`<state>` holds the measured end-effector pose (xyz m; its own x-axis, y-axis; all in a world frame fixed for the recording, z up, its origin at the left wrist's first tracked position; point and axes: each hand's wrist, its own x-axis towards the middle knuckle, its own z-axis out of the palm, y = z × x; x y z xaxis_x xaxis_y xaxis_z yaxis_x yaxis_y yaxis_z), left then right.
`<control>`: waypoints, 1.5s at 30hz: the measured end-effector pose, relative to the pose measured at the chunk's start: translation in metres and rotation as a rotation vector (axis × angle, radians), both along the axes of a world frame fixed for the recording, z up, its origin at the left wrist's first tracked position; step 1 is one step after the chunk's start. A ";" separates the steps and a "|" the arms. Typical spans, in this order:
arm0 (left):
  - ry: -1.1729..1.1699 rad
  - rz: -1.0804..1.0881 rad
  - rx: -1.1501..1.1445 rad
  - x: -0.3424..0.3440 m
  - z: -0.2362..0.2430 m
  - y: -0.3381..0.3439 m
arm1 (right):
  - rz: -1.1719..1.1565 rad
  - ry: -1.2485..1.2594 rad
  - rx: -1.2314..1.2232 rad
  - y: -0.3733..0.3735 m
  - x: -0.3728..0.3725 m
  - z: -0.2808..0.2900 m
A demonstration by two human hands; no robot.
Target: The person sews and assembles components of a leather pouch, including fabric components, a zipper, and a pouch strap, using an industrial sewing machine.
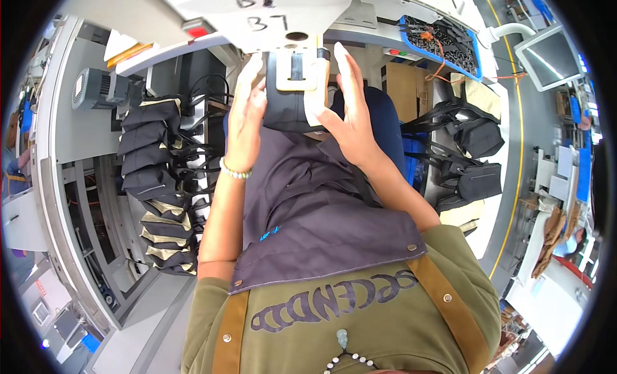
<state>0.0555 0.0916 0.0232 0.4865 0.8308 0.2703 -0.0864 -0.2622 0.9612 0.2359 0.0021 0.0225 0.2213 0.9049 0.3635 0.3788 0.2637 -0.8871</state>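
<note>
Black fabric: a bag sits beneath the front of a white machine head, between the two hands. A pale plate with a rectangular opening lies over the bag's far part, black showing through. A cream strip runs along the bag's right side.

Left hand: fingers extended away from the wearer, palm turned inward, no pinch seen. Lies along the bag's left edge; contact or a slight gap, cannot tell. Beaded bracelet at the wrist.

Right hand: fingers extended and set apart from the thumb, not closed around anything. Thumb points at the cream strip near the bag's near right corner; whether it presses there, cannot tell.

Wearer: dark grey apron with brown straps, over an olive sweatshirt.

To the left: row of black bags, several with beige edges, their handles turned toward the wearer. Beyond the far end of the row, a grey motor.

To the right: white tabletop bearing more black bags, with handles reaching past its left edge. Near the tabletop's far left corner, a blue tray heaped with small dark parts; an orange cord crosses the tray's near edge. A screen on a white arm stands to the right of the tray.
</note>
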 end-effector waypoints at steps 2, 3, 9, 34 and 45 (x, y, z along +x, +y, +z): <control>-0.070 0.039 -0.160 0.000 -0.004 0.007 | -0.005 0.055 -0.055 0.003 -0.005 0.000; -0.146 0.045 -0.196 -0.002 -0.017 0.017 | -0.008 0.124 -0.108 0.007 -0.009 0.000; 0.021 0.182 0.045 0.024 -0.055 0.068 | 0.001 0.365 -0.204 0.008 -0.022 0.002; -0.237 0.240 -0.007 0.085 -0.132 0.104 | -0.007 0.501 -0.065 0.016 -0.047 -0.004; -0.032 0.052 -0.286 -0.017 -0.167 -0.005 | -0.087 0.927 -0.310 0.026 0.031 -0.135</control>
